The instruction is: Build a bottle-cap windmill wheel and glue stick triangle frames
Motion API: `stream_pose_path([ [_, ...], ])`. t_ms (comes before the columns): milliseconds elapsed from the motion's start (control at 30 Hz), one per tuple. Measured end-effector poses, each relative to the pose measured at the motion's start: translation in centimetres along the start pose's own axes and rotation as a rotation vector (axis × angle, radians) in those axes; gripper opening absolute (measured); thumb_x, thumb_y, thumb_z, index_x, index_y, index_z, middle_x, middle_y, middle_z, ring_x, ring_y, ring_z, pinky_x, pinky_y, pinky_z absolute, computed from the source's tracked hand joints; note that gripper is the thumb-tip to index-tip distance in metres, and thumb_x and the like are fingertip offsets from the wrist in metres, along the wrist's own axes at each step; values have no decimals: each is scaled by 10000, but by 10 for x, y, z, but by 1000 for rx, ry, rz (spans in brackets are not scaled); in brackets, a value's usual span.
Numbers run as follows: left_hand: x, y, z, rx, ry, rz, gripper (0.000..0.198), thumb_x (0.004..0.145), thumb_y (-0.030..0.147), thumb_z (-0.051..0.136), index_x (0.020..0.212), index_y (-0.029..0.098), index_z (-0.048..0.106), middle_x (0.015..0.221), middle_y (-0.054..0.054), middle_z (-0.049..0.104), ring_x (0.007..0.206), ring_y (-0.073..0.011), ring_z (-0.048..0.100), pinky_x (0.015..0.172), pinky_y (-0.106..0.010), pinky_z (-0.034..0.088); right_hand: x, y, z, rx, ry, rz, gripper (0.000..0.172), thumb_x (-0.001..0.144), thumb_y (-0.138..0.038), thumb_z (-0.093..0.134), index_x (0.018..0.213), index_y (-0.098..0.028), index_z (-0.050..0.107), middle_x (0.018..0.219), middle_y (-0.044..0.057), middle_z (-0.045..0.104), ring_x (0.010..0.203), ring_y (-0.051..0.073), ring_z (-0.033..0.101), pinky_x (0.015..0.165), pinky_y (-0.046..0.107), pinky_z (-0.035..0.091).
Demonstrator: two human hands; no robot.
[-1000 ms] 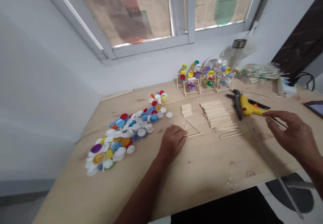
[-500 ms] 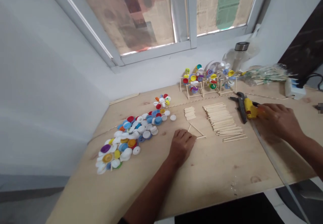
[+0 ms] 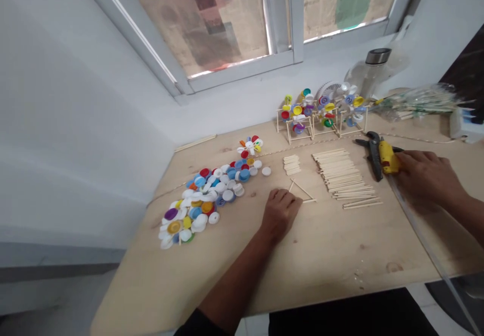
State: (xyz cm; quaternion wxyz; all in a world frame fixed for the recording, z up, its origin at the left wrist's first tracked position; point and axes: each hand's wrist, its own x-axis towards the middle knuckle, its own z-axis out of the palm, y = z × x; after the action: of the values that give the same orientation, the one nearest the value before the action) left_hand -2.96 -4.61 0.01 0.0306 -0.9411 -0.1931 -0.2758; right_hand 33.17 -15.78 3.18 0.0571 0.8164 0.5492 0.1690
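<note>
My left hand (image 3: 279, 214) rests on the table with its fingers bent and closed on the left corner of a small triangle of thin wooden sticks (image 3: 304, 189). The fingers hide that corner. My right hand (image 3: 429, 177) is closed around the rear of a yellow and black glue gun (image 3: 387, 157), which lies at table level to the right of the sticks. Between the two hands lies a row of long wooden sticks (image 3: 342, 174). A smaller bunch of short sticks (image 3: 291, 165) is just beyond the triangle.
A heap of coloured bottle caps (image 3: 212, 187) spreads to the left, with a cap wheel (image 3: 249, 146) behind it. Several cap wheels on stick frames (image 3: 321, 111) stand at the back, near a clear bottle (image 3: 372, 73), bagged sticks (image 3: 419, 103) and a white power strip (image 3: 466, 125).
The whole view has shifted slightly, so the table things appear a little farther right. Both hands keep their places on the stick triangle and the glue gun.
</note>
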Motion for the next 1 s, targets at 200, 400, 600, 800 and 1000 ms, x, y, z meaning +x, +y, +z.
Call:
stream_pose_path([
  [200,1,1,0,26,0,-4,173,881,145,473,781,175,611,705,-20,578,739,-144,498,745,-321,356,2,-2,-1,1,-30,12,397,832,-301,334,1122,-170,572,1234,111,564,1041,300,505,799,426,408],
  [400,1,2,2,24,-6,-7,187,888,163,464,774,177,612,702,-25,567,726,-150,492,723,-325,352,4,-2,-6,54,-28,-9,342,825,-289,370,1038,-157,603,1203,151,579,982,308,523,747,410,381],
  [600,0,3,4,34,2,-14,183,889,176,473,768,176,610,688,-26,557,717,-152,483,715,-324,351,7,3,0,58,-37,-40,303,804,-261,404,999,-162,613,1142,182,608,964,315,536,730,411,362],
  [800,-2,2,6,46,9,4,172,884,186,488,756,171,602,697,-27,556,720,-153,475,705,-319,348,19,11,0,37,-141,-71,304,784,-233,434,1005,-131,618,1075,189,625,897,301,560,714,369,366],
  [1000,0,3,5,52,11,6,191,886,175,478,743,171,605,681,-26,546,697,-150,467,704,-325,345,25,18,2,62,-123,-93,353,775,-283,477,1050,-108,611,1011,190,619,912,295,546,773,359,389],
])
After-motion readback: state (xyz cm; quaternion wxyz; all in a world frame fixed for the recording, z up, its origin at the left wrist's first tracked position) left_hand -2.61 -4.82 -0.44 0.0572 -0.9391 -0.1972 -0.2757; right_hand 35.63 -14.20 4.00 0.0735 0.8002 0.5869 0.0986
